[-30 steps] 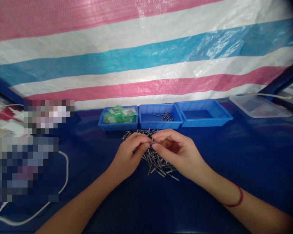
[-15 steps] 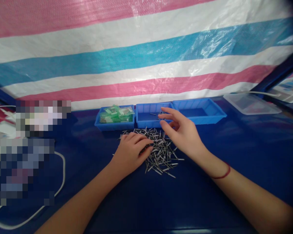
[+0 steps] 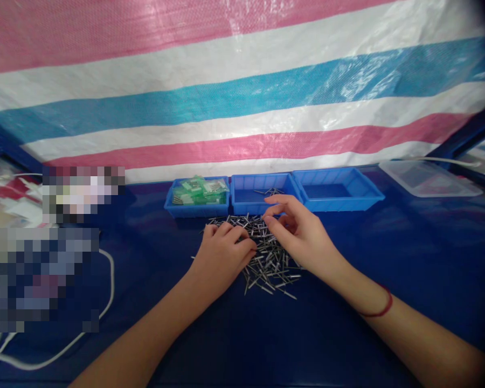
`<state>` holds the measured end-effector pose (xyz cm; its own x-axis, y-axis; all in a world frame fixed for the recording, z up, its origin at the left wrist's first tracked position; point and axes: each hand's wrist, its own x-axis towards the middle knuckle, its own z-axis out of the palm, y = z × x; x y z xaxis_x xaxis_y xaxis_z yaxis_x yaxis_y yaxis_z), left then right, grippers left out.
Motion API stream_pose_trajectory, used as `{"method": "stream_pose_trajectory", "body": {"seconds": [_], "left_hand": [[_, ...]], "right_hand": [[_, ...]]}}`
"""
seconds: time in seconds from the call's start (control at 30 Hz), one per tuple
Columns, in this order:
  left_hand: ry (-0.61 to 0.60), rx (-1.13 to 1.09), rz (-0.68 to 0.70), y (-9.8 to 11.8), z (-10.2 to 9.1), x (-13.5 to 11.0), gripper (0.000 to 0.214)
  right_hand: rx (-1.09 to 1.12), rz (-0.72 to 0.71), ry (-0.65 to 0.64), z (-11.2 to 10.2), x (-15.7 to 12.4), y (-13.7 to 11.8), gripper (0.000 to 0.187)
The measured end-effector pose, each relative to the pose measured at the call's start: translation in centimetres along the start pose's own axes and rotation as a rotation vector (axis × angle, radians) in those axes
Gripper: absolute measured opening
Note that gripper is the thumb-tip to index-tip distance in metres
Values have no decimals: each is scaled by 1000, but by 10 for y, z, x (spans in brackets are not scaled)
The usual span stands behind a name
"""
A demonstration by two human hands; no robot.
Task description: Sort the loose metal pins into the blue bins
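A loose pile of metal blind rivets (image 3: pixel 269 264) lies on the dark blue table. My left hand (image 3: pixel 225 250) rests over the pile's left side, fingers bent down and thumb close to the index finger. Whatever sits under those fingertips is hidden. Over the right edge of the pile, my right hand (image 3: pixel 305 231) hovers with its fingers loosely curved and apart, and I see nothing held in it. Just beyond that hand stands the middle blue bin (image 3: pixel 246 208), with several rivets (image 3: pixel 271 191) on its floor.
The left blue bin (image 3: pixel 198 212) holds green-and-clear packets (image 3: pixel 200 189). To the right is another blue bin (image 3: pixel 339 205), then a clear plastic lid (image 3: pixel 432 178). A white cable (image 3: pixel 112 280) loops at left beside blurred items. A striped sheet (image 3: pixel 226 97) hangs behind.
My right hand has lowered from the middle bin's front edge toward the pile. The rivets in that bin now show more fully. The left hand stays on the pile; the view has shifted slightly.
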<state>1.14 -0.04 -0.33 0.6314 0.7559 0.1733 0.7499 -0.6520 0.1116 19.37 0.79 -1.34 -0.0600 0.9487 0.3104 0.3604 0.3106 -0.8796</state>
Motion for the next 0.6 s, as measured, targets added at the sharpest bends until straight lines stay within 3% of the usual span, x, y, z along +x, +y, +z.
{"method": "stream_pose_trajectory", "body": {"seconds": [0.33,0.6], "left_hand": [[-21,144,9,4,5,1,15],[-44,109,-63,6,2,2,16]], "right_hand": [[-29,33,-49,6,-1,2,27],[-34,60,-63,10,-3,6,26]]}}
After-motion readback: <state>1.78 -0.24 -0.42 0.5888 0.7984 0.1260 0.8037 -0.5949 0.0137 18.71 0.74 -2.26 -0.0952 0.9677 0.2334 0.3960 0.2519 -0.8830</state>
